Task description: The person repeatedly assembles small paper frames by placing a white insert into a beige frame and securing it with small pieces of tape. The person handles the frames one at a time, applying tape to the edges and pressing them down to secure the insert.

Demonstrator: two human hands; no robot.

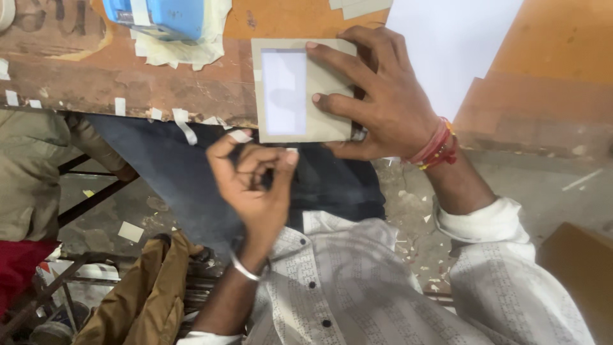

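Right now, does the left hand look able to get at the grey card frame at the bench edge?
Probably yes. The left hand sits just below the grey card frame, with nothing between them; the right hand pins only the frame's right side, leaving the near edge and left side free.

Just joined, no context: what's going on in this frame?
A person seated at a worn wooden bench is working on a grey card with a white panel on it. The right hand lies flat on the card, pinning it at the bench edge. The left hand is raised just below the card, fingertips pinched together, possibly on a small white scrap. Bits of white tape line the bench edge, and a blue device sits at the back.
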